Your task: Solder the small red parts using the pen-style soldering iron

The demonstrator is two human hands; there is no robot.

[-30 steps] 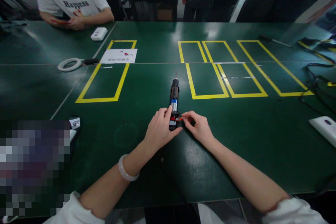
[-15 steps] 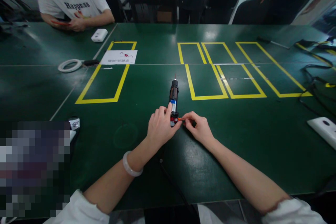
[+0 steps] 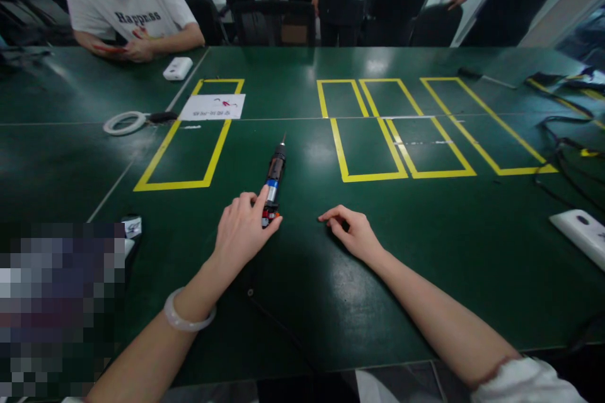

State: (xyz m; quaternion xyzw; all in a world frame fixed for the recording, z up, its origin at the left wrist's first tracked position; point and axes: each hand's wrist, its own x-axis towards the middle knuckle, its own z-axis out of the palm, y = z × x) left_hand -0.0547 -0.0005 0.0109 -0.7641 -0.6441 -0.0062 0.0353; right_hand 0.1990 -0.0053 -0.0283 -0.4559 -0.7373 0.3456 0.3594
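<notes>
An electric screwdriver [image 3: 273, 184] lies tilted on the green table, its thin bit pointing away from me and slightly right. Its body shows a black nose, a brown section, a blue and silver section, and red and orange parts at the near end. My left hand [image 3: 243, 227] grips its near part from the left, with the index finger along the side and the thumb by the near end; the palm hides some of it. To the right and apart from it, my right hand [image 3: 352, 233] rests near the tabletop, fingers loosely bent, with nothing visible in them.
Yellow tape rectangles [image 3: 373, 177] mark the green table [image 3: 302, 327]. A white paper sheet [image 3: 212, 107], a coiled white cable [image 3: 125, 123] and a white box [image 3: 178, 68] lie left. Black cables [image 3: 562, 151] and a white device [image 3: 579, 236] are right. A person [image 3: 137, 19] sits opposite.
My left hand has moved left with the screwdriver, which now tilts to the right. My right hand has let go of the orange part at its near end and stays roughly in place.
</notes>
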